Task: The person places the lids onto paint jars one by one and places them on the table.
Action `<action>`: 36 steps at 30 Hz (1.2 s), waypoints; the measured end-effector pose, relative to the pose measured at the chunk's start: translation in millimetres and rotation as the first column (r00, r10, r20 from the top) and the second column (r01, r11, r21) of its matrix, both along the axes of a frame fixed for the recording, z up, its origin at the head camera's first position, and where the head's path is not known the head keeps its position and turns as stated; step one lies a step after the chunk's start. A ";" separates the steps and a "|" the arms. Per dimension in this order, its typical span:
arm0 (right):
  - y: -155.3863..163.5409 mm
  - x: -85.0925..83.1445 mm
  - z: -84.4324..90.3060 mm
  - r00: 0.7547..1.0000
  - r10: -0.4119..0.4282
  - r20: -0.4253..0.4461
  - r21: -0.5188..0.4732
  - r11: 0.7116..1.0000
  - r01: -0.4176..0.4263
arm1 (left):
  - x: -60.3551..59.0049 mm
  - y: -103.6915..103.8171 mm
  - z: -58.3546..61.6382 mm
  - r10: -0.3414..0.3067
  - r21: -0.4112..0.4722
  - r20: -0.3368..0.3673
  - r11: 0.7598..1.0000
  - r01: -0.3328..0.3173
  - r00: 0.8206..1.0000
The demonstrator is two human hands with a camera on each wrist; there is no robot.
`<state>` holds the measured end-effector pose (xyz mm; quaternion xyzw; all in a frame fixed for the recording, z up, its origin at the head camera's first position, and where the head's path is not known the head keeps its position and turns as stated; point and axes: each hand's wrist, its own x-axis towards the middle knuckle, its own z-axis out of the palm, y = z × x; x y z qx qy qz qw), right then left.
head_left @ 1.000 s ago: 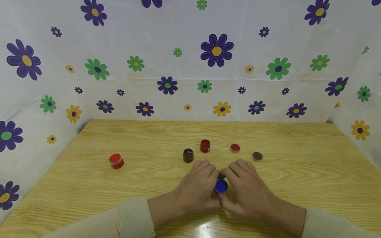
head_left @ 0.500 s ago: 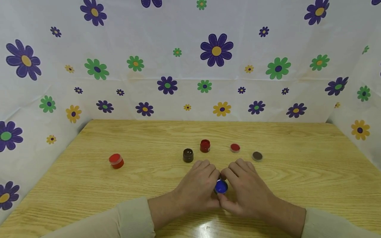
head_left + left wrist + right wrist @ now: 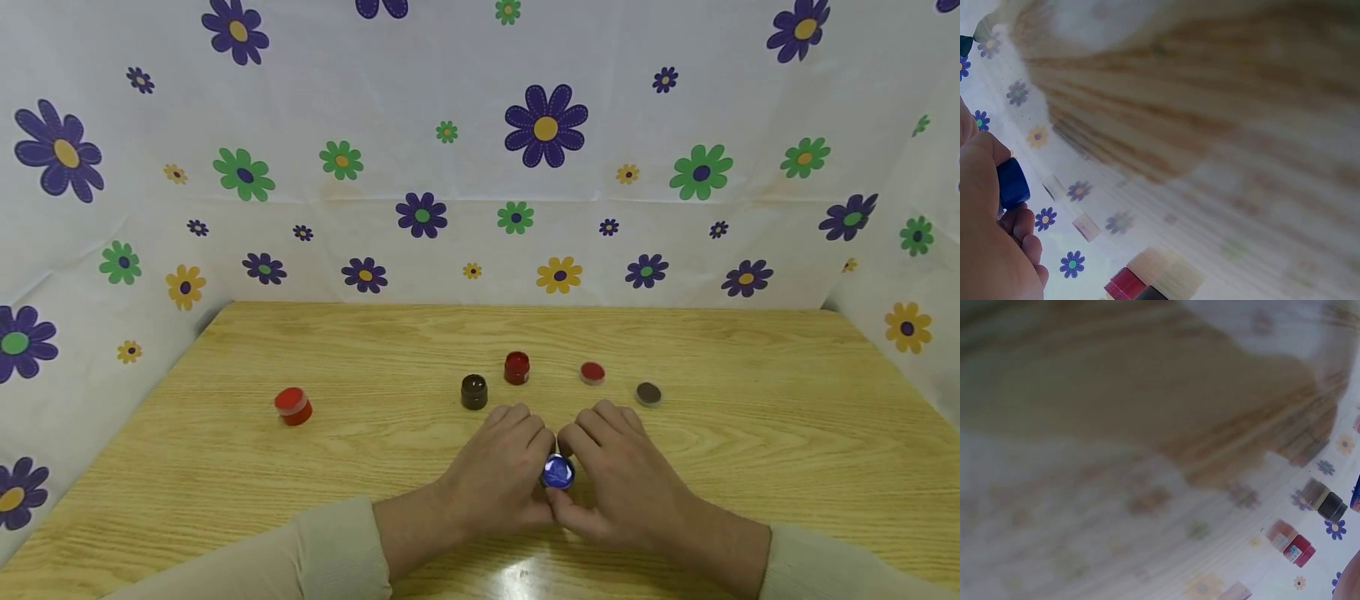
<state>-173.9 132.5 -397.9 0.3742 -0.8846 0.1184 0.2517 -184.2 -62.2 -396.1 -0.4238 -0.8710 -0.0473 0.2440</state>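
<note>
Hands: my left hand and right hand both pinch the blue paint pot | advice: I'd brace the base on the bench, twist gently, keep it level.

Table: the light wood-grain tabletop I am working at, walled by flowered white cloth at 9, 12 and 3 o'clock.
Far left: a small red paint pot with its clear lid on, at 9 o'clock.
Centre: a dark brown open paint pot, and at its 1 o'clock a red open paint pot.
Right: a red-stained round lid, with a brown-stained round lid at its 4 o'clock.
</note>
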 end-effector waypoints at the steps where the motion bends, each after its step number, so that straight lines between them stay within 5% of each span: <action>1: -0.1 -0.1 0.0 1.000 -0.001 -0.001 0.002 1.000 0.001 | 0.0 0.0 0.0 0.000 0.001 0.001 1.000 0.000 1.000; 36: -1.6 -0.1 0.1 0.999 -0.025 0.032 0.003 1.000 0.024 | 0.6 -1.4 1.6 -0.006 -0.010 -0.023 1.000 0.006 1.000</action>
